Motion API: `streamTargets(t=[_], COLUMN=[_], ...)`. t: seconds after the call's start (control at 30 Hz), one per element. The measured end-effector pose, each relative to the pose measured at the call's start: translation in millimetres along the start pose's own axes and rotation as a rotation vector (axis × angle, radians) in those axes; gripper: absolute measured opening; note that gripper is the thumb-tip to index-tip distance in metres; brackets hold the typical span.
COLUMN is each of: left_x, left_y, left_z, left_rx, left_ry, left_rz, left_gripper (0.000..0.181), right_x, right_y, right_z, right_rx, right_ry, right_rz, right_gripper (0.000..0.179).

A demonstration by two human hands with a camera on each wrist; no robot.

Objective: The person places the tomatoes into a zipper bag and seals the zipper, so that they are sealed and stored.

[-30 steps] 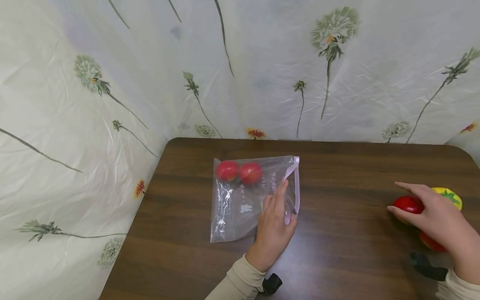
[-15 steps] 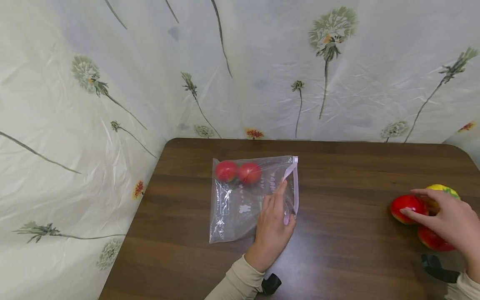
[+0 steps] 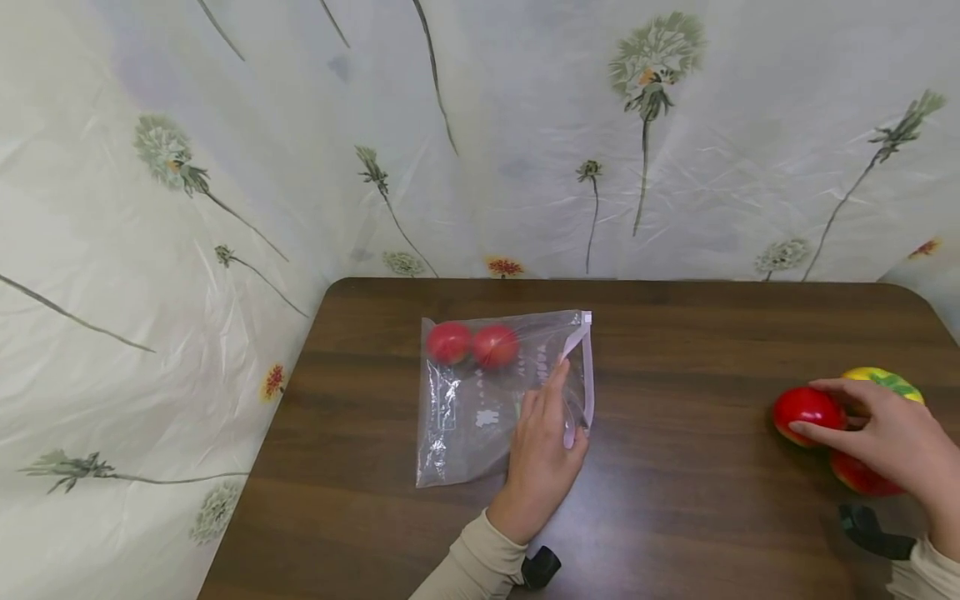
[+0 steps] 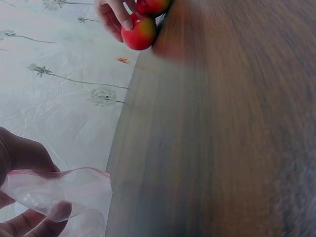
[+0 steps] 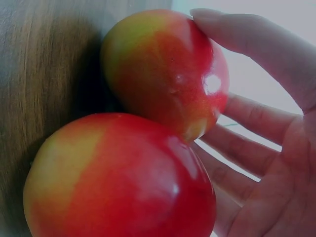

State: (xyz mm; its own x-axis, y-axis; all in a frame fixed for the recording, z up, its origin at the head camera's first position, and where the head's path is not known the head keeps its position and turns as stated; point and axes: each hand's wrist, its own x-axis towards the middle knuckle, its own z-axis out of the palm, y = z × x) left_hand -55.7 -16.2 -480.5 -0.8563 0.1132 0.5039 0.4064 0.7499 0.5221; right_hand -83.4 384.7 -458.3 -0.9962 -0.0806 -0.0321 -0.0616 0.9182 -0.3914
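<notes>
My right hand [image 3: 896,433] holds a red apple [image 3: 806,415] between thumb and fingertips, just beside another apple [image 3: 862,475]; well apart, my left hand [image 3: 546,467] grips the zip bag [image 3: 461,450] by its mouth.

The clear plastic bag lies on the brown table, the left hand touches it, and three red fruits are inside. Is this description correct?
Not fully: the head view shows two red fruits inside the clear plastic bag, not three. The bag does lie on the brown table, and the left hand touches it.
</notes>
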Motion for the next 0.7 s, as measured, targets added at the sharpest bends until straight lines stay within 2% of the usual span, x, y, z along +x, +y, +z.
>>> streamTargets(t=[0.7], left_x=[1.0], left_y=[-0.3], left_z=[-0.7], left_rx=[-0.019], left_ry=[-0.011], left_rz=[-0.009], left_gripper=[0.096], right_x=[3.9], right_y=[-4.8], right_z=[1.6], right_rx=[0.043], right_ry=[-0.059], right_rz=[0.018], right_gripper=[0.073])
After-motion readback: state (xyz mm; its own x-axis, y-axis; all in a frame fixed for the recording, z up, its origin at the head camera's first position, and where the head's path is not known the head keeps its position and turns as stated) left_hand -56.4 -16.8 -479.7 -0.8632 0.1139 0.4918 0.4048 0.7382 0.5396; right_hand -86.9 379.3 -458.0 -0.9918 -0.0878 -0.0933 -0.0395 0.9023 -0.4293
